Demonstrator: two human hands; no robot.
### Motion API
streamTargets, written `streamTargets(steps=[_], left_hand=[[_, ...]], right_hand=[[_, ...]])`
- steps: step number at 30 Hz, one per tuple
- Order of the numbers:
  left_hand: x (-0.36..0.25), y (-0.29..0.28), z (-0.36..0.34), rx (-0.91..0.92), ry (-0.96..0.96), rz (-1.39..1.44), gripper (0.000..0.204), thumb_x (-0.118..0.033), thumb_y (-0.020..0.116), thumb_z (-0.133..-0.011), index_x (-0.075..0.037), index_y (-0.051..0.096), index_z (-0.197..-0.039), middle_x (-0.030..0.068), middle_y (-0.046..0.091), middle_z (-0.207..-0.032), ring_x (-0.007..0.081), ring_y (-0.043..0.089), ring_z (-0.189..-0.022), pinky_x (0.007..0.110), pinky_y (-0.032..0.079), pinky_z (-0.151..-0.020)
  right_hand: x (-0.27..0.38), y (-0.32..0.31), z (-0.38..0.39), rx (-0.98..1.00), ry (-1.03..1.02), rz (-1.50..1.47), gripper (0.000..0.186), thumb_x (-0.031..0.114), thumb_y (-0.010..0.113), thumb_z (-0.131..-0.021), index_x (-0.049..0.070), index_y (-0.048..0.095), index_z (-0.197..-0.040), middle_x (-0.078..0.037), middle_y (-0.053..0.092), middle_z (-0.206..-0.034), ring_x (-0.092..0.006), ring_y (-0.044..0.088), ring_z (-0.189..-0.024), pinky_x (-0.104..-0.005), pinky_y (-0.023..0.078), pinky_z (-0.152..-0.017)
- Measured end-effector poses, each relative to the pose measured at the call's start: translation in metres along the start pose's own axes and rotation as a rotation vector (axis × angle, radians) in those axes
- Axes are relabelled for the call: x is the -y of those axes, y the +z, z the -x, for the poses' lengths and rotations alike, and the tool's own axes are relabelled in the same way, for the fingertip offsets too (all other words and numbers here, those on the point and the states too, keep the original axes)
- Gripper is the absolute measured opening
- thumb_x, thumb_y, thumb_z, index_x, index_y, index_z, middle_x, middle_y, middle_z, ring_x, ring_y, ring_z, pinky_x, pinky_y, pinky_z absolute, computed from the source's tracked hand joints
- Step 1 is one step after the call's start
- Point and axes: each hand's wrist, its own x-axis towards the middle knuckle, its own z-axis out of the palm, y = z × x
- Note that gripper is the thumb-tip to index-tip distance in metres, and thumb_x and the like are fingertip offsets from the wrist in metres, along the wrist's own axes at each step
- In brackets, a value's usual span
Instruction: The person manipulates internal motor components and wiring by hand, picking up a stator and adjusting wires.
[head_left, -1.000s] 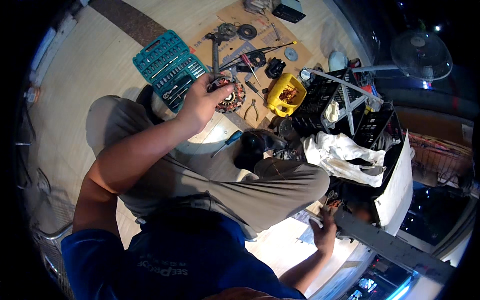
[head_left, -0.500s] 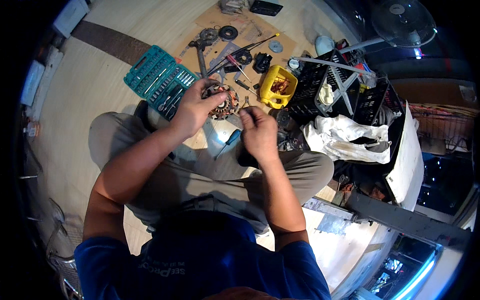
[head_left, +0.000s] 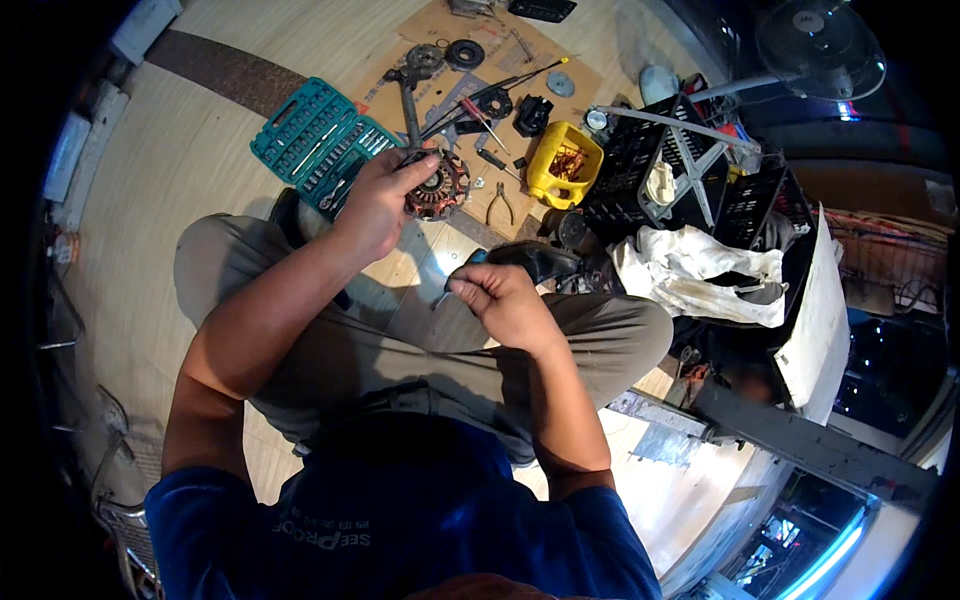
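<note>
My left hand (head_left: pixel 380 205) is closed on the rim of a round motor stator (head_left: pixel 445 203) with copper-coloured windings, held up above the floor. Its thumb lies across the top, and the fingers underneath are hidden. Lower and to the right, my right hand (head_left: pixel 515 308) has its thumb and fingers closed around a screwdriver (head_left: pixel 478 256). The blue handle shows past the fingers, and the thin blade points toward my lap. Small pliers (head_left: pixel 499 206) with spread handles lie just right of the stator.
A green socket set case (head_left: pixel 290 118) lies at the left. On the cardboard (head_left: pixel 420 30) are a hammer (head_left: pixel 410 110), a red-handled screwdriver (head_left: pixel 482 120) and black parts. A cut yellow container (head_left: pixel 560 185) holds copper scraps, beside black crates (head_left: pixel 620 180) and a white cloth (head_left: pixel 690 270).
My right hand has come down from beside the stator onto the blue screwdriver and closed on it. The stator has tilted in my left hand. The pliers are now uncovered.
</note>
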Motion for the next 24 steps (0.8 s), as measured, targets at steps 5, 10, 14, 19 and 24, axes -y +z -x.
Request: streamTargets(steps=[5,10,14,19,24], left_hand=[[-0.001,0.005,0.004,-0.024,0.028,-0.068,0.021,-0.013,0.065,-0.087,0.002,0.058,-0.1,0.0085,0.066,-0.087,0.015,0.065,-0.073,0.029,0.055,-0.067],[-0.008,0.006,0.004,0.053,-0.081,-0.151,0.023,-0.014,0.063,-0.088,0.003,0.057,-0.102,0.0094,0.066,-0.088,0.0159,0.066,-0.074,0.028,0.055,-0.064],[-0.011,0.006,0.004,0.072,-0.128,-0.095,0.023,-0.016,0.061,-0.09,0.002,0.057,-0.103,0.0102,0.067,-0.088,0.0165,0.067,-0.073,0.028,0.055,-0.062],[-0.017,0.004,0.002,0.012,-0.013,-0.059,0.025,-0.02,0.061,-0.09,0.003,0.059,-0.101,0.0106,0.067,-0.088,0.0159,0.067,-0.072,0.027,0.056,-0.062],[-0.013,0.006,0.003,-0.044,0.054,-0.083,0.024,-0.017,0.063,-0.088,0.005,0.059,-0.099,0.0102,0.067,-0.088,0.0161,0.066,-0.075,0.028,0.054,-0.068]], right_hand=[[0.032,-0.023,0.018,-0.069,-0.103,-0.137,0.013,0.009,0.064,-0.089,-0.002,0.066,-0.094,-0.004,0.063,-0.076,-0.0096,0.055,-0.071,-0.0254,0.046,-0.066],[0.005,-0.057,-0.003,-0.676,-0.094,-0.156,0.017,0.014,0.059,-0.093,-0.002,0.064,-0.088,0.001,0.055,-0.067,-0.006,0.046,-0.062,-0.0231,0.039,-0.056],[-0.044,-0.063,-0.012,-0.659,0.079,0.273,0.018,0.014,0.058,-0.091,-0.003,0.062,-0.088,-0.011,0.056,-0.062,-0.0142,0.048,-0.057,-0.0308,0.043,-0.057],[-0.058,-0.015,0.026,-0.151,0.107,0.291,0.011,0.012,0.061,-0.087,0.001,0.063,-0.088,-0.018,0.058,-0.07,-0.0289,0.057,-0.064,-0.0354,0.046,-0.064],[-0.017,0.011,0.049,0.113,0.01,0.082,0.012,0.014,0.061,-0.089,0.002,0.063,-0.089,-0.018,0.058,-0.074,-0.0309,0.057,-0.067,-0.0338,0.045,-0.062]])
